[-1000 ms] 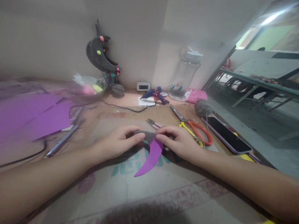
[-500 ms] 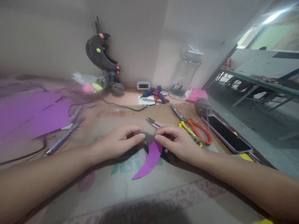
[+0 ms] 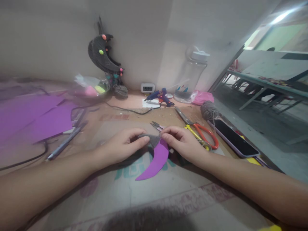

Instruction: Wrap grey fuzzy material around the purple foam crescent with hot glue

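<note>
Between my hands is a purple crescent [image 3: 156,159], its upper part covered by grey yarn [image 3: 154,140] and its bare pointed tip hanging down toward me. My left hand [image 3: 131,141] pinches the grey-covered end between thumb and fingers. With thumb and index finger together, my right hand [image 3: 181,141] grips the crescent's upper right edge, where the grey covering meets the purple. Whether a strand of yarn runs through those fingertips is too small to tell. Just behind the crescent lie small snips [image 3: 157,126], partly hidden by my right hand.
Right of my hands lie orange-handled scissors [image 3: 204,136], a grey yarn ball [image 3: 209,110] and a phone [image 3: 234,138]. A blue glue gun [image 3: 160,95], clock [image 3: 147,87] and clear bottle [image 3: 192,77] stand behind. Purple sheets [image 3: 53,122] and a pen [image 3: 64,143] are left. A dark decorated crescent [image 3: 99,54] leans on the wall.
The crescent has tilted slightly, its tip rising a little, and more of the grey-covered part shows. My right hand has shifted slightly right and up, away from my left fingers.
</note>
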Demonstrator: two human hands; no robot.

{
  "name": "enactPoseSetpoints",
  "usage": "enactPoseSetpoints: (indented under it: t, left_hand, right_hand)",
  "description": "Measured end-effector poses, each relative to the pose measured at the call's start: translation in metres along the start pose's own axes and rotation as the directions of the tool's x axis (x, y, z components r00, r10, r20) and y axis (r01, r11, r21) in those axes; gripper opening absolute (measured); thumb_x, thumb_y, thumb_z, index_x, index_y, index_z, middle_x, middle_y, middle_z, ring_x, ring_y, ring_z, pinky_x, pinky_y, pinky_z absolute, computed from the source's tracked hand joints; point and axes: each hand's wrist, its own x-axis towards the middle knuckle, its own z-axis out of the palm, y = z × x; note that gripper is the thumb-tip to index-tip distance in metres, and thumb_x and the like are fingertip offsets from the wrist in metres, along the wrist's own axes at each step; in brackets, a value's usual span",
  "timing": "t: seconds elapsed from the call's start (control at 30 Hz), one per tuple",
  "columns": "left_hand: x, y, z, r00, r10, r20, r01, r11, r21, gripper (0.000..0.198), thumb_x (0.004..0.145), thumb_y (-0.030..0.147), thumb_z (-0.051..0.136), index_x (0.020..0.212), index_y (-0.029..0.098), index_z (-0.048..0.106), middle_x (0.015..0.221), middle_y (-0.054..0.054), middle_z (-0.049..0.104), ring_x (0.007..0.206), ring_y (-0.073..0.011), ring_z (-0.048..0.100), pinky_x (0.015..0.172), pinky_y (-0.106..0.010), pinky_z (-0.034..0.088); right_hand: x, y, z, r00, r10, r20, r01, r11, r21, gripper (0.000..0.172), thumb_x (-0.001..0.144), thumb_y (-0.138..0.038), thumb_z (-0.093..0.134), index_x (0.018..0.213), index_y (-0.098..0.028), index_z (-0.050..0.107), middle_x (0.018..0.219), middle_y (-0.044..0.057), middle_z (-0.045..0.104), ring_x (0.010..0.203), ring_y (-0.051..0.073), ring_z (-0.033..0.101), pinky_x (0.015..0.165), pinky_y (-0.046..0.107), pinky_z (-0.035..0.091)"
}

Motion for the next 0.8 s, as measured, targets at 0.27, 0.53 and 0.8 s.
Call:
enactPoseSetpoints:
  t: [0.27,0.53,0.8]
  left_hand:
    - [0.0020,0.0011,-0.0007,1.000,-0.004,0.002,0.003,0.994,0.105,0.033,0.093,0.040,0.042,0.072,0.017,0.054,0.067,0.002,0.049,0.063,-0.0133,0.047,0.056,-0.025,0.035]
    - [0.0014,-0.0001,-0.0003,1.000,0.005,0.010,-0.007,0.985,0.171,0.032,0.093,0.039,0.041,0.074,0.017,0.056,0.068,0.001,0.053,0.065,-0.0145,0.050,0.059,-0.026,0.037]
    - [0.0015,-0.0009,-0.0003,1.000,-0.026,-0.009,0.027,0.997,0.071,0.031,0.092,0.040,0.043,0.074,0.018,0.055,0.068,0.002,0.052,0.064,-0.0139,0.050,0.058,-0.026,0.037]
  right_hand:
    - [0.0034,-0.0022,0.0037,0.995,0.061,0.077,-0.056,0.996,-0.068,0.021,0.078,-0.038,0.067,0.084,-0.017,0.071,0.072,0.001,0.063,0.064,0.013,0.054,0.058,0.025,0.042]
    - [0.0023,-0.0039,0.0019,0.989,0.074,0.132,-0.070,0.997,-0.038,0.026,0.084,-0.039,0.060,0.072,-0.016,0.064,0.063,-0.002,0.055,0.058,0.010,0.048,0.053,0.023,0.038]
    - [0.0046,0.0031,0.0042,0.994,0.074,0.077,-0.084,0.987,0.134,0.026,0.081,-0.041,0.064,0.089,-0.016,0.069,0.073,0.001,0.062,0.059,0.011,0.052,0.053,0.023,0.042]
